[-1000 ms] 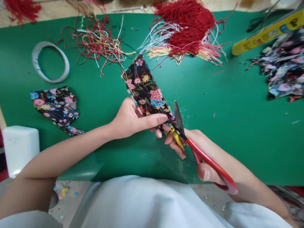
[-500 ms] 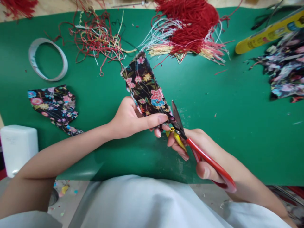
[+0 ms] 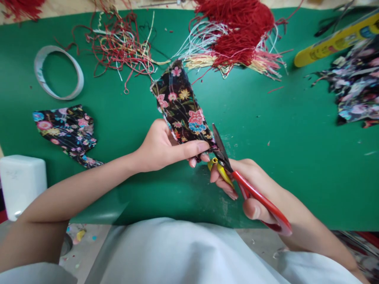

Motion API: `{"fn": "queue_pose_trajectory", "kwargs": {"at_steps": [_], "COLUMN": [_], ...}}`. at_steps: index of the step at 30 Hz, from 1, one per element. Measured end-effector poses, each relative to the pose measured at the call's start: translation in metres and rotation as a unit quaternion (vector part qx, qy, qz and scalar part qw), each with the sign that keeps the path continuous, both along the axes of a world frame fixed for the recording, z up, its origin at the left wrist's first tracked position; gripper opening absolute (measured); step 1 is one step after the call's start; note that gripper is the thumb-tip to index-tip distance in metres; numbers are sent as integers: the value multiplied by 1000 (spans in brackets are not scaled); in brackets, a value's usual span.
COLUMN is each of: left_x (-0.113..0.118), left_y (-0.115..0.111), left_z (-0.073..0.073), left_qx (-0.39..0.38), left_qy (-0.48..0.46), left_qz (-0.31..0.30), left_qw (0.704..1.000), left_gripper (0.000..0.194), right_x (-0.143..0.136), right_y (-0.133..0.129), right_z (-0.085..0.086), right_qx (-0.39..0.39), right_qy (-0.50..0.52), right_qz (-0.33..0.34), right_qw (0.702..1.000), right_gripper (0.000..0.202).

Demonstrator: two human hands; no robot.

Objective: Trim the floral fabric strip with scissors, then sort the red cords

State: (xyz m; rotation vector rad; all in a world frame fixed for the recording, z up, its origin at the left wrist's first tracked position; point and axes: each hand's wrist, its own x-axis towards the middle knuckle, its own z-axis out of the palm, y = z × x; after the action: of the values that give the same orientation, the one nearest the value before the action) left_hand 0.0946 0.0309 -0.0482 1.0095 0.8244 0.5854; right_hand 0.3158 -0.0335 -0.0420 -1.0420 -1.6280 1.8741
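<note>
A strip of black floral fabric [image 3: 185, 106] is pinched between the thumb and fingers of my left hand [image 3: 166, 148], its far end pointing up toward the cords. My right hand [image 3: 251, 189] grips red-handled scissors [image 3: 257, 197], whose dark blades lie at the fabric's lower right edge. A small yellow tubular item [image 3: 224, 175] sits at the fingers of my right hand, beside the scissors' pivot. Another piece of the same floral fabric [image 3: 69, 132] lies on the green table mat [image 3: 284, 157], beyond my left forearm.
A white ring [image 3: 38, 73] lies at the left, with a white box [image 3: 23, 185] nearer. Tangled cords [image 3: 124, 47] and a red tassel bundle [image 3: 242, 31] lie at the back. A yellow tube [image 3: 331, 43] and floral scraps [image 3: 358, 83] are at the right.
The fingertips under the fabric and the scissors have shifted very slightly. Both hands keep their holds.
</note>
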Motion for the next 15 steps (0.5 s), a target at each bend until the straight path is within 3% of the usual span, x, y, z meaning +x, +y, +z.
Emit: {"fn": "queue_pose_trajectory", "kwargs": {"at_steps": [7,15], "left_x": [-1,0], "left_y": [0,3], "left_z": [-1,0], "left_qx": [7,23], "left_qy": [-4,-22], "left_qz": [0,2], "left_qw": [1000,999], "left_gripper": [43,43], "right_x": [-1,-5], "right_y": [0,-1], "right_z": [-4,6], "right_qx": [-11,-45], "right_qy": [10,-15], "right_qz": [-10,-30], "right_qw": [1000,998], "right_gripper": [73,74]}}
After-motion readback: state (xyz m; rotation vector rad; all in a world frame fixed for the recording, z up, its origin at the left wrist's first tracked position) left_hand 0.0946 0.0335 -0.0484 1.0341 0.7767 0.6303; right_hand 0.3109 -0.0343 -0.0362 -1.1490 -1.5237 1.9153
